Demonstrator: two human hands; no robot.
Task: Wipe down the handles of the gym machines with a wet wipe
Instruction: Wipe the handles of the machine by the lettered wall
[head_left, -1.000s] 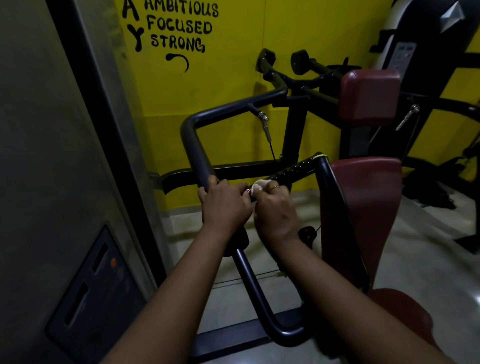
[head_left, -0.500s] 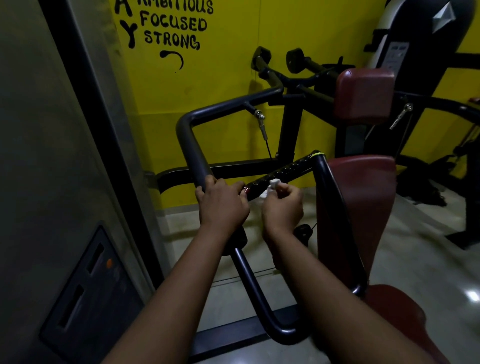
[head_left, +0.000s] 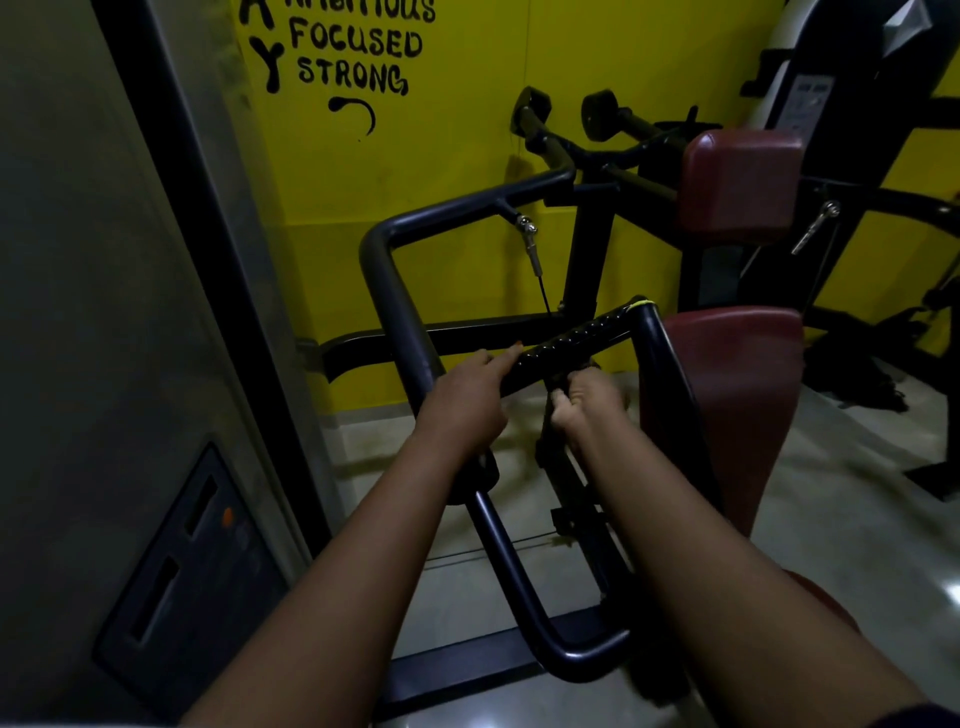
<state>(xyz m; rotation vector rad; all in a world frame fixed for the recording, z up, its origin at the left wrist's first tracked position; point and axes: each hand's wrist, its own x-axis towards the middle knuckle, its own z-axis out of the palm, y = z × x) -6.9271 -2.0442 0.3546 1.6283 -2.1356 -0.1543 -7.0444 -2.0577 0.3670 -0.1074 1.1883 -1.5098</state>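
- My left hand (head_left: 467, 408) is wrapped over the bent tube (head_left: 395, 291) of the machine, right where it meets the near end of the knobbly black handle (head_left: 587, 332).
- One finger (head_left: 506, 356) of that hand is stretched forward and lies on the near end of the handle; the others are curled round the metal.
- My right hand (head_left: 589, 402) sits just under the handle, about the middle of its length, knuckles toward me and fingers (head_left: 563, 402) curled in.
- That hand is blurred, so I cannot tell whether the fingers are clamped on anything, and I cannot make out the wet wipe.
- The handle runs slanting up to the right, from my left hand to a black upright with a yellow mark at the corner.
- Just right of the upright is a maroon back pad (head_left: 727, 374), with a second maroon pad (head_left: 740, 184) higher up.
- A metal cable clip (head_left: 530, 234) hangs from the top of the tube.
- Behind the machine is a yellow wall (head_left: 441, 171) with "FOCUSED" and "STRONG" painted in black.
- A grey panel (head_left: 78, 312) fills my left side.
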